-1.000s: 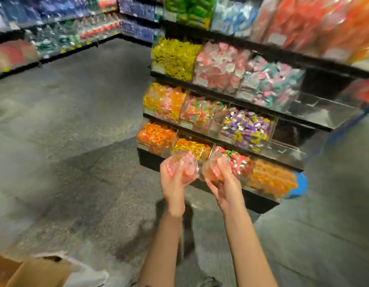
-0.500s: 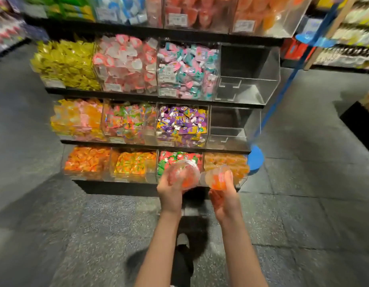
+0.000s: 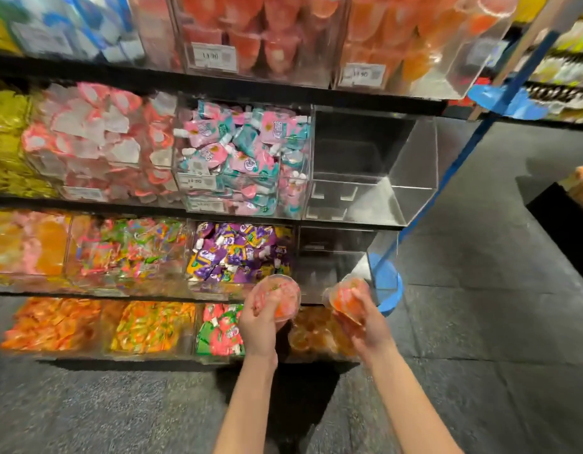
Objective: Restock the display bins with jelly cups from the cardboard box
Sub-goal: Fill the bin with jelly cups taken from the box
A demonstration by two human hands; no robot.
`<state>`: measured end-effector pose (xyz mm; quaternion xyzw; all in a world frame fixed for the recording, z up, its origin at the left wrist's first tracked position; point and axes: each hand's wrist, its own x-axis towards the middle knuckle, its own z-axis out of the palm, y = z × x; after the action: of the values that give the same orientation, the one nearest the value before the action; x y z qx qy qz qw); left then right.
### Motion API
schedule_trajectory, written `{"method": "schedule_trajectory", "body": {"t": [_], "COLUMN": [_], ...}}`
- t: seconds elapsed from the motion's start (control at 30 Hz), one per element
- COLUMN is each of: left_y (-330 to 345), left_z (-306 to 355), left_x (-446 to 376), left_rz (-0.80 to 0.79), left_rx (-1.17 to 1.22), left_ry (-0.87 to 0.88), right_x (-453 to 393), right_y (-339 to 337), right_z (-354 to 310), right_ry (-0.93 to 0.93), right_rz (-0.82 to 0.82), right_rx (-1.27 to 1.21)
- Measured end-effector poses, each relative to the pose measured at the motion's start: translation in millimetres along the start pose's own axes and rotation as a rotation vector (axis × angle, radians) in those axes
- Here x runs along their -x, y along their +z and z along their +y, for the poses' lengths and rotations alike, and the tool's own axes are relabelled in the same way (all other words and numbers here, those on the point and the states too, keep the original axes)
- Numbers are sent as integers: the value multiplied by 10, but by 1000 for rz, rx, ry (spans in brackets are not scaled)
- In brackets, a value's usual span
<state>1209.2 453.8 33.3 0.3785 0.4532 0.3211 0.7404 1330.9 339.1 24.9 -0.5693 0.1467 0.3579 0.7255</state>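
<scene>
Both forearms extend forward and upward toward the display bins point(image 3: 355, 198). The left hand point(image 3: 260, 322) has its fingers curled round a pink jelly cup point(image 3: 278, 294), held in front of the purple-packet bin point(image 3: 241, 253). The right hand point(image 3: 365, 319) grips an orange jelly cup point(image 3: 344, 294), tilted, near the clear bin point(image 3: 336, 260) on the middle shelf. The two cups are apart.

I am working with both forearms bare up to the bottom edge of the picture, no sleeve showing on either. My left hand point(image 3: 262, 326) and my right hand point(image 3: 365, 317) are wearing no gloves, rings or watch that I can make out.
</scene>
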Motion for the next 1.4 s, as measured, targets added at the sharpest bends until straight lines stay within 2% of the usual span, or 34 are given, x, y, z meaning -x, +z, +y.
{"method": "schedule_trajectory", "body": {"t": [0.13, 0.27, 0.4, 0.53, 0.6, 0.67, 0.8, 0.87, 0.93, 1.13, 1.3, 1.4], "left_y": [205, 377, 490, 628, 674, 729, 805, 798, 794, 827, 912, 991], "left_z": [-160, -497, -896, -1223, -1355, -1457, -1511, -1514, -1514, -1473, -1458, -1521], "left_x": [-499, -930, -1313, -1520, -1602, -1659, -1683, -1678, -1659, -1564, -1439, -1419], "left_rz": [73, 149, 242, 241, 331, 403, 427, 432, 441, 455, 428, 383], "left_rx": [-63, -69, -25, -4, 16, 41, 47, 56, 53, 80, 58, 34], "left_ry": [-18, 2, 63, 160, 159, 150, 157, 158, 159, 192, 181, 155], "right_x": [-772, -1788, -2755, -3341, -3594, -3773, -3956, -3988, -3963, -3894, -3451, -2912], "right_y": [199, 337, 375, 508, 552, 573, 644, 667, 632, 397, 170, -8], "right_z": [-239, -312, -38, 197, 316, 413, 504, 576, 623, 523, 206, -70], "right_ry": [45, 97, 182, 268, 315, 306, 250, 223, 240, 293, 285, 295], "right_rz": [-76, 31, -152, -171, -140, -182, -141, -35, 1, -155, -230, -408], "right_rx": [143, 311, 442, 366, 272, 272, 273, 174, 123, 380, 593, 594]}}
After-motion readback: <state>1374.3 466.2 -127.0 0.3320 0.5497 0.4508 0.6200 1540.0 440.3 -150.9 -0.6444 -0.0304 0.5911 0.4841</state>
